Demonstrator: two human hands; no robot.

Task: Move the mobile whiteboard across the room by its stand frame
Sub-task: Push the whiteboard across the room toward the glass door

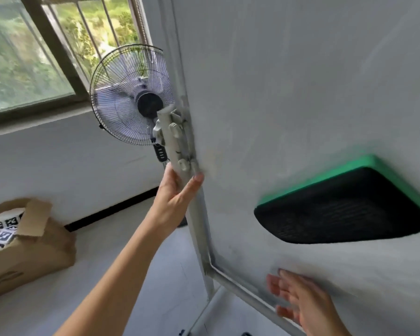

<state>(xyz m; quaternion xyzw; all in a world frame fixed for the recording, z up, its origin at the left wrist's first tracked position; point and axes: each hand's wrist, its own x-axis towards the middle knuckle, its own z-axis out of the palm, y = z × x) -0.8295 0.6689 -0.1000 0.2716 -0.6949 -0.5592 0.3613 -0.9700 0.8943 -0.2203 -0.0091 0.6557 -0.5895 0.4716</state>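
The mobile whiteboard (301,93) fills the right half of the view, its white face smudged grey. A grey stand frame post (180,144) with clamp knobs runs down its left edge. My left hand (175,197) is wrapped around this post just below the knobs, thumb on the front. My right hand (301,301) is blurred, fingers spread, lying flat against the board's lower part next to the bottom rail (243,292). A green-backed black eraser (344,204) sticks to the board.
A pedestal fan (131,95) stands just behind the post, very near the board's left edge. A barred window (34,52) is at upper left. An open cardboard box (27,246) sits on the pale floor at left by the wall.
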